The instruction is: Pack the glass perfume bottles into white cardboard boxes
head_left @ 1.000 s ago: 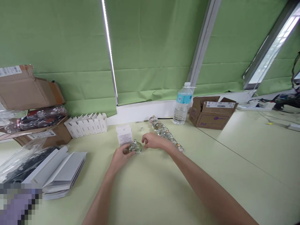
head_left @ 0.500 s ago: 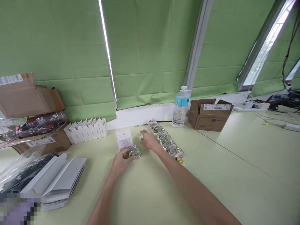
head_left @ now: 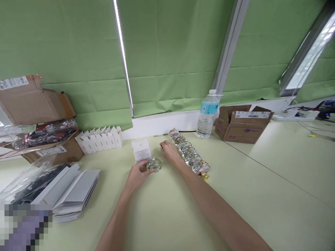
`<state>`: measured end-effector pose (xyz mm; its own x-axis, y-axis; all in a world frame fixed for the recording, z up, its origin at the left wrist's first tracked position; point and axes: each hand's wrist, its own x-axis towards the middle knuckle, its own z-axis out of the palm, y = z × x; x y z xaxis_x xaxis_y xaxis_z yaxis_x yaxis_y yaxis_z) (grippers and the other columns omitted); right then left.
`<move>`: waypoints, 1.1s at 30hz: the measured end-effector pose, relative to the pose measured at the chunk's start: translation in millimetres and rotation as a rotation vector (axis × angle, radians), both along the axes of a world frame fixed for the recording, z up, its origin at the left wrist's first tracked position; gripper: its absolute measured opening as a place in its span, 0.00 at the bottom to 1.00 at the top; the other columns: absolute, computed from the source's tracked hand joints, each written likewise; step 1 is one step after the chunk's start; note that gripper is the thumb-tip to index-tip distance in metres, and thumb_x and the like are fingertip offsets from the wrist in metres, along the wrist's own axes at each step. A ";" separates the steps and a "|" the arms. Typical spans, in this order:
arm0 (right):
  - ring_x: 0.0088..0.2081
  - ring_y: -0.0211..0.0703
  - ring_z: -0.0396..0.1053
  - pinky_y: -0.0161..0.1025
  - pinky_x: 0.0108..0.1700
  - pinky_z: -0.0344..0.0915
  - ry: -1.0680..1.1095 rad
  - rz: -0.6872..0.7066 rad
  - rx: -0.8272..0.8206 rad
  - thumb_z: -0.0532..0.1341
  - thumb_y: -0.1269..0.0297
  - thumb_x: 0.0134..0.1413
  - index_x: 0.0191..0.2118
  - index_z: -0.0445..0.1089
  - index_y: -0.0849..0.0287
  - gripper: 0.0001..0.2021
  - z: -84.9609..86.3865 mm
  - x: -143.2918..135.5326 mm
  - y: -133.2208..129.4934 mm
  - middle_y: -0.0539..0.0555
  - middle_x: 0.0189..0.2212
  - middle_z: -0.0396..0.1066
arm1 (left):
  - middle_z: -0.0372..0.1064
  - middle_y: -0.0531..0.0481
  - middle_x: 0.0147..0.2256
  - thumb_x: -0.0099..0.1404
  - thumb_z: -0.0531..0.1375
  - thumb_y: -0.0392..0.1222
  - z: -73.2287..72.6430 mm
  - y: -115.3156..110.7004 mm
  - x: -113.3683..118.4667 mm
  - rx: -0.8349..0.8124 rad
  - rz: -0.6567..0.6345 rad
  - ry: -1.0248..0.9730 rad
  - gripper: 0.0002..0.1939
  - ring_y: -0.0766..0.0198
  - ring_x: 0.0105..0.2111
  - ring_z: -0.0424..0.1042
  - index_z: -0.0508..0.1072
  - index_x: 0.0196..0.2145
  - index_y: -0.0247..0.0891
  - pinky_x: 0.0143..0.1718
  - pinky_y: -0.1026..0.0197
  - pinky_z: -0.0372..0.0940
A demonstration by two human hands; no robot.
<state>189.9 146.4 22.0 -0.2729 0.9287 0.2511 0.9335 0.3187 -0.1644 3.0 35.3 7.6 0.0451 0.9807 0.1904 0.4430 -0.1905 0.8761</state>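
A round glass bottle with a greenish tint [head_left: 154, 164] stands on the pale table, and my left hand [head_left: 138, 173] grips its left side with thumb and fingers. Just behind that hand is an upright white carton with printed text [head_left: 141, 150]. My right hand [head_left: 169, 152] rests to the right of the carton, fingers curled together near the tabletop; whatever they pinch is too small to make out. Beside it runs a slanting row of several clear glass bottles with gold tops [head_left: 188, 152]. A gold piece [head_left: 204, 176] lies at the row's near end.
Several white cartons [head_left: 99, 140] line up at the back left, near stacked brown boxes [head_left: 36, 104]. Flat white cardboard [head_left: 75, 195] lies at the left. A water bottle [head_left: 206, 116] and an open brown box [head_left: 243, 127] stand at the back right.
The camera view has shifted slightly, moving the scene right and up. My right hand's fingers look more curled, and the small thing at its fingertips no longer shows. My left hand keeps its hold.
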 end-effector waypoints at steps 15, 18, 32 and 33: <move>0.44 0.43 0.69 0.34 0.42 0.58 0.084 0.126 -0.010 0.56 0.64 0.58 0.46 0.70 0.59 0.12 57.4 -1.5 -14.1 0.56 0.43 0.73 | 0.63 0.54 0.25 0.53 0.62 0.53 -0.8 1.1 0.2 -0.008 -0.005 0.026 0.21 0.70 0.22 0.54 0.76 0.42 0.39 0.24 0.65 0.52; 0.38 0.40 0.70 0.33 0.39 0.59 0.162 0.223 0.018 0.58 0.59 0.57 0.40 0.72 0.57 0.10 83.3 -4.2 -29.1 0.52 0.37 0.75 | 0.62 0.54 0.25 0.53 0.62 0.53 1.0 -0.2 0.2 -0.002 -0.002 0.038 0.22 0.70 0.22 0.54 0.76 0.43 0.40 0.24 0.65 0.52; 0.34 0.42 0.69 0.34 0.30 0.54 -0.002 0.325 0.018 0.62 0.63 0.50 0.32 0.72 0.58 0.05 99.0 -23.6 -73.9 0.54 0.33 0.74 | 0.66 0.55 0.29 0.54 0.61 0.53 0.5 -1.0 -0.5 0.000 -0.004 0.066 0.19 0.71 0.21 0.52 0.75 0.41 0.42 0.24 0.66 0.51; 0.34 0.42 0.69 0.34 0.29 0.53 -0.017 0.323 0.009 0.62 0.63 0.50 0.31 0.71 0.58 0.05 96.6 -24.4 -73.6 0.54 0.33 0.74 | 0.66 0.55 0.29 0.54 0.61 0.53 1.1 -1.0 -0.4 0.002 -0.008 0.066 0.18 0.71 0.21 0.52 0.75 0.41 0.42 0.24 0.66 0.51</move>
